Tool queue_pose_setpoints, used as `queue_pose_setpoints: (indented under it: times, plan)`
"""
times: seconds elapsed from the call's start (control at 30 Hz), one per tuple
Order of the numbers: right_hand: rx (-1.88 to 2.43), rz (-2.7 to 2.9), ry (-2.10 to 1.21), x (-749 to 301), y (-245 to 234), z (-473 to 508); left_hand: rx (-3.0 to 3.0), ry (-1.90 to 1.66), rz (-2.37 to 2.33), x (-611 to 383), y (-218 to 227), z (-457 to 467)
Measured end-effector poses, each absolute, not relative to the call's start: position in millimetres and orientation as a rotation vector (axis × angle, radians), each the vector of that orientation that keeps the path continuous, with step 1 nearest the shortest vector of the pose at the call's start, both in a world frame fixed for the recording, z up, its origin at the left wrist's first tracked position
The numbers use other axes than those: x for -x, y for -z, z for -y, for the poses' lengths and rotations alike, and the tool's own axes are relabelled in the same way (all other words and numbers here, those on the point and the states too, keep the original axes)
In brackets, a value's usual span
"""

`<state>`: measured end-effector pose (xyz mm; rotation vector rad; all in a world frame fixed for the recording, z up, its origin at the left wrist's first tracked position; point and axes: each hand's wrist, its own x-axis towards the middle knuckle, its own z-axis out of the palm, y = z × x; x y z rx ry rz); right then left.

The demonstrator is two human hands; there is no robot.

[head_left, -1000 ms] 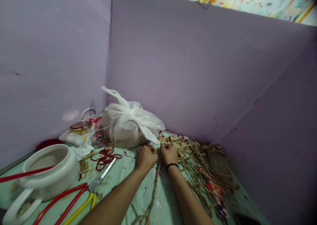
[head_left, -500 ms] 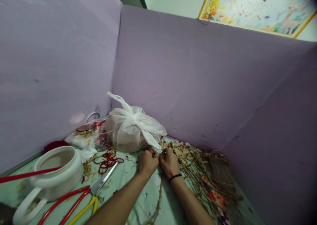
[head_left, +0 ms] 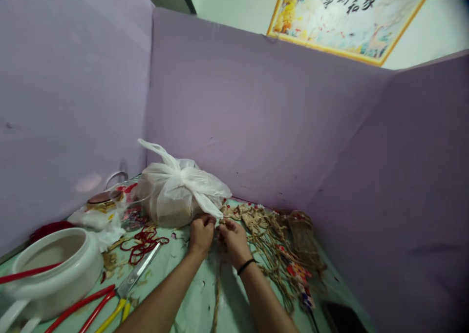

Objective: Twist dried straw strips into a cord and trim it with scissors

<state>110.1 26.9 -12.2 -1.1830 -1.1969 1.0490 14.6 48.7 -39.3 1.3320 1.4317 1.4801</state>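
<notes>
My left hand point(head_left: 202, 234) and my right hand point(head_left: 234, 240) are close together over the table, just in front of a knotted white plastic bag point(head_left: 183, 191). Both have their fingers pinched. A length of tan twine point(head_left: 216, 296) hangs down from between them toward the table's near side. At my right fingertips a small tan bit of it shows; what the left fingers pinch is mostly hidden. A black band circles my right wrist. Beside that hand lies a heap of knotted twine pieces point(head_left: 266, 233) with red and white beads at its far edge.
Scissors point(head_left: 137, 273) with red and yellow handles lie at left, near a white pot point(head_left: 62, 269) and tangled red cord point(head_left: 144, 242). A twine bundle point(head_left: 306, 233), a patterned strip point(head_left: 295, 267) and a dark flat object point(head_left: 344, 318) are at right. Purple panels point(head_left: 234, 113) enclose the table.
The view has swung right, so things appear further left and the dark flat object shows. My right fingers are raised a little and slightly more spread; both hands stay close together.
</notes>
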Motion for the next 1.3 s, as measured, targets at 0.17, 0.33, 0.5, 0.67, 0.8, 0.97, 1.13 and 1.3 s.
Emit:
queue_pose_setpoints:
  times: [0.17, 0.33, 0.5, 0.67, 0.8, 0.97, 1.13, 1.3]
  plan:
    - [0.977, 0.857, -1.224, -121, -1, 23, -1.372, -1.382, -1.349, -19, 30, -44]
    - [0.966, 0.833, -1.100, -131, -16, 66, -1.425, -1.267, -1.189, -25, -1, 17]
    - [0.958, 0.895, -1.017, -125, -14, 106, -1.454, -1.078, -0.812, -21, -13, 97]
    - [0.975, 0.938, -0.952, -113, -12, 144, -1.582, -1.100, -0.937, -12, -10, 134]
    - [1.030, 1.018, -0.891, -113, -13, 156, -1.648, -1.126, -1.054, -7, -10, 146]
    - [1.012, 1.194, -0.874, -111, -14, 162, -1.647, -1.190, -1.141, -4, -8, 149]
    - [0.915, 1.125, -1.024, -104, -13, 167, -1.686, -1.316, -1.282, -1, -7, 150]
    - [0.892, 1.094, -1.072, -105, -10, 166, -2.026, -1.372, -1.253, 1, -9, 156]
